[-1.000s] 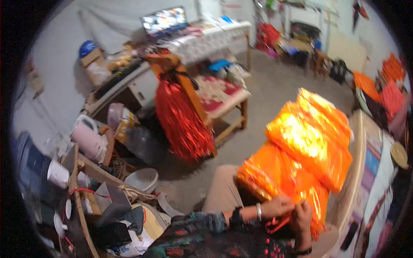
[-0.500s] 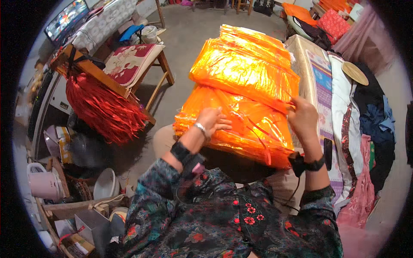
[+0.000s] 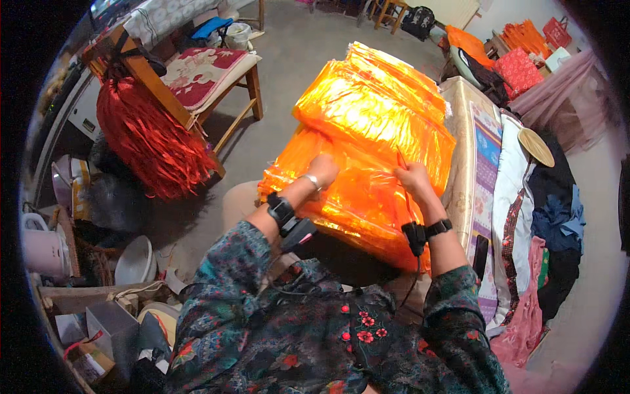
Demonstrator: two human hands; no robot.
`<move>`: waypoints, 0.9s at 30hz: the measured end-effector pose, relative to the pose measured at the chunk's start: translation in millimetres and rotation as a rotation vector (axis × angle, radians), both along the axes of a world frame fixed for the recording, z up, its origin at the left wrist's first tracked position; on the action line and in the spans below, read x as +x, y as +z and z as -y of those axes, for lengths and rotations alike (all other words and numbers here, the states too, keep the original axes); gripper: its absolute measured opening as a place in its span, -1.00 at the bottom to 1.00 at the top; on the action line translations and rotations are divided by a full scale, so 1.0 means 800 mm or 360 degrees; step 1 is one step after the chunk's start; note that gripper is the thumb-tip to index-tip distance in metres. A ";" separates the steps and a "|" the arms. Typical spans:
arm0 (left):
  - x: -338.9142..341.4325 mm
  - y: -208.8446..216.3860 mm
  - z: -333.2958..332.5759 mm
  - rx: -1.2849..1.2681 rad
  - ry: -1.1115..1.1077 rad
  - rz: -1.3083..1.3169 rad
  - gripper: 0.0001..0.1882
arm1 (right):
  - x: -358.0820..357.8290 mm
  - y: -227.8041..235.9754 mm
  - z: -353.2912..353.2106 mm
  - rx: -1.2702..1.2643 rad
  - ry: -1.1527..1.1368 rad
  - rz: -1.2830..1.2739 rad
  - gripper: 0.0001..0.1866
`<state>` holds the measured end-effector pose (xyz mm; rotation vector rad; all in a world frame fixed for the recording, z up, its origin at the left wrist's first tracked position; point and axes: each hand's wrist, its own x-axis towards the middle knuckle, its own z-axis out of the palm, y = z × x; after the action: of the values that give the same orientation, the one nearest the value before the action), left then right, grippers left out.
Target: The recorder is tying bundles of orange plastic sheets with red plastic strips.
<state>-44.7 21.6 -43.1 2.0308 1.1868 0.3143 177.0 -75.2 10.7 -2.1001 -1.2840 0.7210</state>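
Orange film bundle (image 3: 377,98) lies mid-frame. Person's left hand (image 3: 323,171), fingers spread half a second ago, now curls down on it; whether it grips can't be made out. Right hand (image 3: 413,178), earlier at the bundle's right edge, now sits further in, pinching a thin red strip (image 3: 399,157). Hands apart.

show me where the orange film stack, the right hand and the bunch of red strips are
orange film stack (image 3: 367,144): head view, near the middle of its top
right hand (image 3: 415,179): head view, back of the hand
bunch of red strips (image 3: 146,141): head view, middle of the hanging strips
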 end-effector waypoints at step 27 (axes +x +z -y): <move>0.047 0.029 0.033 0.0888 -0.0536 0.0656 -0.94 | -0.031 0.002 0.020 0.0370 -0.0201 -0.0569 -0.89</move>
<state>-7.3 -4.8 -19.5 2.4256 0.5202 0.9227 152.0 -91.2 12.2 -1.7528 -0.9792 0.8063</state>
